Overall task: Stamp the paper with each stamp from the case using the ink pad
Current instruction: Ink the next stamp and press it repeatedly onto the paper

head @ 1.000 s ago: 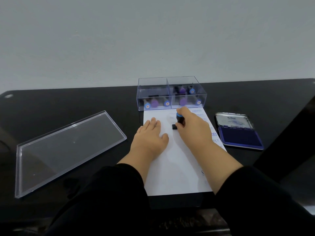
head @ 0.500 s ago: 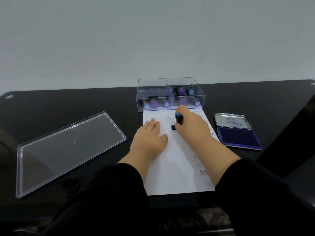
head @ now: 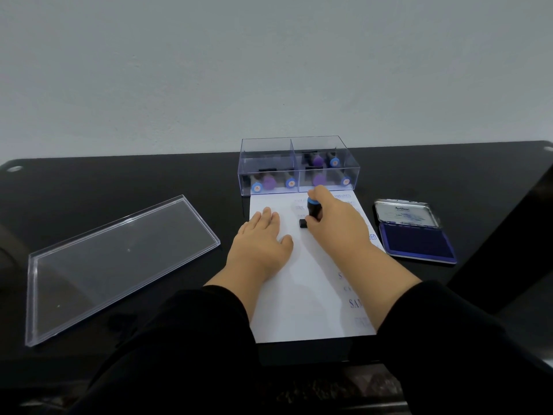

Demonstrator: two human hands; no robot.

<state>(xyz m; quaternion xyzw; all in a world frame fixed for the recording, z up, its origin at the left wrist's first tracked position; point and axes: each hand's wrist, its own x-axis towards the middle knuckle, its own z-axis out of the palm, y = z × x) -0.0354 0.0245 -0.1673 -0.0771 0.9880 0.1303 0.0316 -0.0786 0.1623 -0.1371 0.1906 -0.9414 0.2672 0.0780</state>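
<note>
White paper (head: pixel 302 283) pinned flat by left hand (head: pixel 259 244), fingers straight. Right hand (head: pixel 338 226) gripping blue-capped stamp (head: pixel 312 212), base on sheet, barely shifted from 1 s ago: impression underway. Ink pad (head: pixel 419 242) open beside; case (head: pixel 299 166) behind.

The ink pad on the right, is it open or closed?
Open. The ink pad's metal lid is flipped back toward the wall, leaving the dark blue inking surface bare and facing up on the table.

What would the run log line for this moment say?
step: stamping | right hand: grips stamp on paper | left hand: flat on paper | ink pad: open
</note>
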